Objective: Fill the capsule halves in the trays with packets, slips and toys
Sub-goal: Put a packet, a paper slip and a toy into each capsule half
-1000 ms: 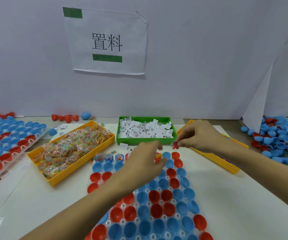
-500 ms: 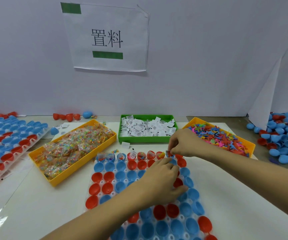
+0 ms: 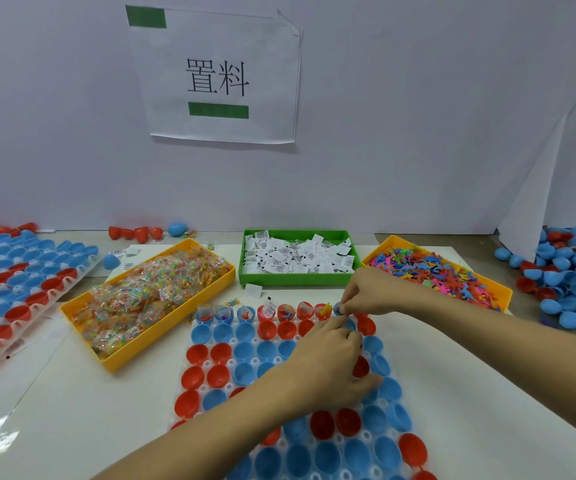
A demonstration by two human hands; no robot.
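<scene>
The right hand [image 3: 366,294] reaches to the far row of the tray [image 3: 210,401], its fingertips pinched together over the blue capsule half [image 3: 340,309] near that row's right end. Something small sits in the pinch, but it is too small to name; it looks like a toy or slip going in. The left hand [image 3: 328,362] rests on the tray just nearer the person, fingers curled loosely down over the halves; whether it grips anything cannot be told, and it seems to steady the tray.

The far row shows about 7 halves already holding slips and bits of colour. Every nearer row of red and blue halves looks empty, so the task appears to be at an early stage.

To do this step well, the person should likely lower the pinch right into the cup before letting go, so the piece drops inside rather than onto the rim or the neighbouring red half. Keeping the left palm flat would stop the light tray from sliding.

Beyond the tray stand 3 bins: a yellow bin of packets [image 3: 148,299] at the left, a green bin of slips [image 3: 297,259] in the middle, and a yellow bin of toys [image 3: 435,271] at the right, just beside the working hand. A second tray [image 3: 20,271] lies far left, and loose halves [image 3: 570,271] are heaped far right.
</scene>
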